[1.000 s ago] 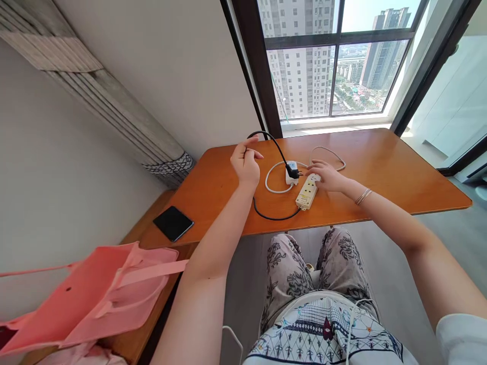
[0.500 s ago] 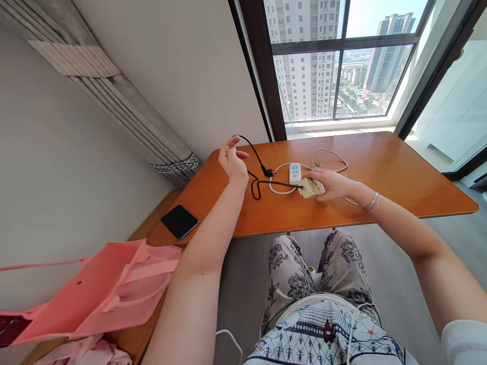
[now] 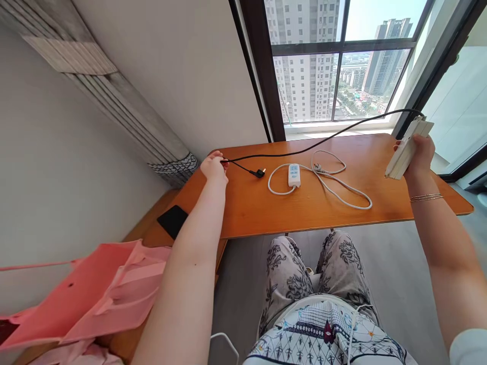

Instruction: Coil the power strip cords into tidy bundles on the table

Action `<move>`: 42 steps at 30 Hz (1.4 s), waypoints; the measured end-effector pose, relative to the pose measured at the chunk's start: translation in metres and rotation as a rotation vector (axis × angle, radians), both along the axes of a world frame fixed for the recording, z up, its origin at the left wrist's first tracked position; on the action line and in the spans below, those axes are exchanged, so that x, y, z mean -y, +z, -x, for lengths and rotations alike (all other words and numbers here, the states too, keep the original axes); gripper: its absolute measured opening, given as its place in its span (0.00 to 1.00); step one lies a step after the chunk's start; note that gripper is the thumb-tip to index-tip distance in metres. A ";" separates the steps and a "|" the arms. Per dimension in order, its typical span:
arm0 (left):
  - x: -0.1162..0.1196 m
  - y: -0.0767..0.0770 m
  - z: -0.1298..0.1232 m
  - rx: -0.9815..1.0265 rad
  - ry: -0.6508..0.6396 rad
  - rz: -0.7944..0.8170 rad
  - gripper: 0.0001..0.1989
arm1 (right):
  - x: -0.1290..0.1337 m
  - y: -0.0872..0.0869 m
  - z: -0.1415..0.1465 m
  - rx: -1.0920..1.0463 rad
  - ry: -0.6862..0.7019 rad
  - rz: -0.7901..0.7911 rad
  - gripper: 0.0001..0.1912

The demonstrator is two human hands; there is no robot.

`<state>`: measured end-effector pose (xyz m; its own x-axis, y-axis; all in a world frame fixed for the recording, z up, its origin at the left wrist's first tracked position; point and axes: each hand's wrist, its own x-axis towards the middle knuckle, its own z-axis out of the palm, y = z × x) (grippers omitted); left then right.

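Observation:
My right hand [image 3: 420, 157] grips a cream power strip [image 3: 408, 147], held up tilted above the right end of the table. From its top end a black cord [image 3: 323, 143] runs stretched across to my left hand [image 3: 215, 166], whose fingers are closed on it over the table's left end. Beyond my left hand the cord's short end hangs down to a black plug [image 3: 258, 173] just to the right of that hand. Between my hands a small white power strip [image 3: 294, 175] lies on the table with its white cord [image 3: 353, 189] looped around it.
The orange-brown wooden table [image 3: 258, 218] stands against the window [image 3: 338, 76]. A dark phone or tablet [image 3: 173, 221] lies at its left, partly behind my left forearm. A pink felt bag [image 3: 102, 289] sits at lower left, and a gathered curtain [image 3: 125, 106] hangs along the wall.
My right hand has lifted the cream power strip off the table and carried it far right. The black cord, loosely curled before, is now drawn out. My left hand has moved slightly left and down.

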<state>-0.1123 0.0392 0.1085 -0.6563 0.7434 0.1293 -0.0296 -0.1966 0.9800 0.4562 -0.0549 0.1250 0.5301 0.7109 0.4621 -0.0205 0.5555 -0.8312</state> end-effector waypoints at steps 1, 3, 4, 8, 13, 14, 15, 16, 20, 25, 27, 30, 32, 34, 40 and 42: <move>0.000 -0.001 -0.004 -0.006 0.002 0.004 0.08 | 0.003 -0.001 0.000 -0.041 0.001 0.034 0.10; 0.000 -0.002 -0.013 -0.010 0.002 0.031 0.08 | 0.009 -0.003 0.008 -0.122 0.024 0.130 0.11; 0.001 -0.004 -0.017 -0.037 -0.016 0.054 0.08 | 0.013 -0.004 0.015 -0.153 0.045 0.172 0.11; 0.004 -0.014 -0.027 -0.197 -0.180 0.230 0.09 | 0.030 -0.002 0.052 -0.168 0.201 0.233 0.15; 0.011 -0.035 -0.028 -0.438 -0.255 0.410 0.17 | 0.055 -0.002 0.093 -0.085 0.341 0.285 0.18; 0.014 -0.038 -0.030 -0.456 -0.241 0.397 0.20 | 0.059 -0.004 0.099 -0.057 0.367 0.295 0.18; 0.019 -0.040 -0.034 -0.482 -0.229 0.366 0.23 | 0.063 -0.008 0.105 -0.023 0.395 0.302 0.18; 0.025 -0.042 -0.040 -0.509 -0.220 0.313 0.27 | 0.067 -0.012 0.112 0.013 0.423 0.306 0.18; 0.063 -0.044 -0.086 -0.492 -0.302 -0.070 0.30 | 0.078 -0.033 0.138 0.144 0.495 0.317 0.22; 0.109 -0.043 -0.164 -0.426 -0.785 -0.288 0.18 | 0.077 -0.056 0.180 0.346 0.365 0.224 0.34; 0.117 -0.041 -0.187 -0.321 -1.011 -0.298 0.26 | 0.075 -0.061 0.197 0.429 0.323 0.179 0.38; 0.120 -0.031 -0.207 -0.216 -1.129 -0.304 0.29 | 0.074 -0.066 0.215 0.536 0.295 0.165 0.39; 0.120 -0.023 -0.210 -0.168 -1.112 -0.301 0.25 | 0.074 -0.069 0.221 0.595 0.290 0.161 0.41; 0.121 -0.014 -0.207 -0.108 -1.108 -0.278 0.22 | 0.074 -0.071 0.222 0.640 0.343 0.138 0.43; 0.127 0.009 -0.183 -0.093 -1.230 -0.205 0.24 | 0.057 -0.062 0.209 0.663 0.307 0.060 0.21; 0.126 0.016 -0.175 -0.135 -1.247 -0.180 0.23 | 0.045 -0.056 0.206 0.666 0.213 0.046 0.29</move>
